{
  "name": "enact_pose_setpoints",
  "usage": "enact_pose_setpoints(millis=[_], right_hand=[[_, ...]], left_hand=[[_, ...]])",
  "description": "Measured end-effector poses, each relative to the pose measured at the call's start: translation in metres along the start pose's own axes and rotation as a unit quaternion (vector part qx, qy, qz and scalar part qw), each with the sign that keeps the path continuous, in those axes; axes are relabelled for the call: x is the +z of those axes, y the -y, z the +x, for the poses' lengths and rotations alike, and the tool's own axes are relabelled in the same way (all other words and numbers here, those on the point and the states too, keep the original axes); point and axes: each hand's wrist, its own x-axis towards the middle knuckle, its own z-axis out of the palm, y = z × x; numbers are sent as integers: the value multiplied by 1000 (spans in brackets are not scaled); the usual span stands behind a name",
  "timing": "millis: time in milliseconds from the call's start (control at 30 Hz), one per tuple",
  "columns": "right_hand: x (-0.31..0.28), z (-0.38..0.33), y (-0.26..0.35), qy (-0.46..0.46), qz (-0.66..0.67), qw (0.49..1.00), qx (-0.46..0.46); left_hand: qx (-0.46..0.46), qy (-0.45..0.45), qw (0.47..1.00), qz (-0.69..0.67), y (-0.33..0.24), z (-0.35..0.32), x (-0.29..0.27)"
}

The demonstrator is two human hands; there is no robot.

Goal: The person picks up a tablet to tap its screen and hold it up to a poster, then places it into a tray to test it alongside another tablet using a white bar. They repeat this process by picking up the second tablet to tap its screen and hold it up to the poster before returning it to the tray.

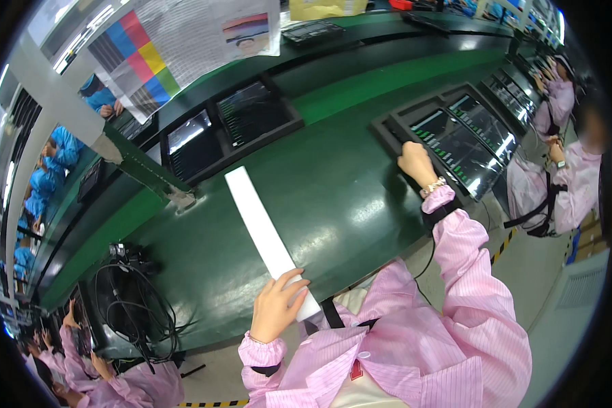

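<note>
A long white flat bar (263, 228) slants across the green bench, its near end at the front edge. Over that near end my left hand (276, 306) is curled, its fingers laid across the bar. My right hand (417, 163), closed in a fist shape, is at the left rim of a black tray (385, 132). Its fingertips are hidden, though they seem to hook over the rim. In this tray lie dark flat display panels (445, 139) with rows of small green marks. A black band with a cord circles my right wrist.
Another black tray (291, 112) with dark panels lies at the far left, near a green metal post (146, 166). Tangled black cables (139, 306) sit at the left end. A printed colour sheet (183, 51) hangs above. Co-workers in pink sit at both sides; others in blue are beyond.
</note>
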Motion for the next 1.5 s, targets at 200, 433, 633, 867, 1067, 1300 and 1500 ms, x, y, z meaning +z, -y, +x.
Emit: enact_pose_setpoints(millis=[200, 433, 633, 867, 1067, 1300, 1500], right_hand=[[3, -42, 65, 53, 35, 996, -62], [0, -114, 105, 41, 75, 982, -169], [-70, -111, 56, 180, 300, 916, -198], [-133, 29, -195, -141, 346, 923, 91], [-34, 67, -340, -121, 610, 737, 266], [-60, 31, -271, 0, 705, 671, 232], [-38, 10, -234, 44, 750, 629, 200]], left_hand=[[8, -39, 999, 1, 10, -7, -1], [-23, -10, 999, 45, 5, -7, -8], [-78, -12, 993, 86, -2, -10, -12], [-169, -33, 980, 99, -5, -7, -7], [-152, -92, 976, 126, -5, 1, 0], [-186, -146, 966, 106, -10, 8, 16], [-192, -154, 965, 94, -3, 7, 21]])
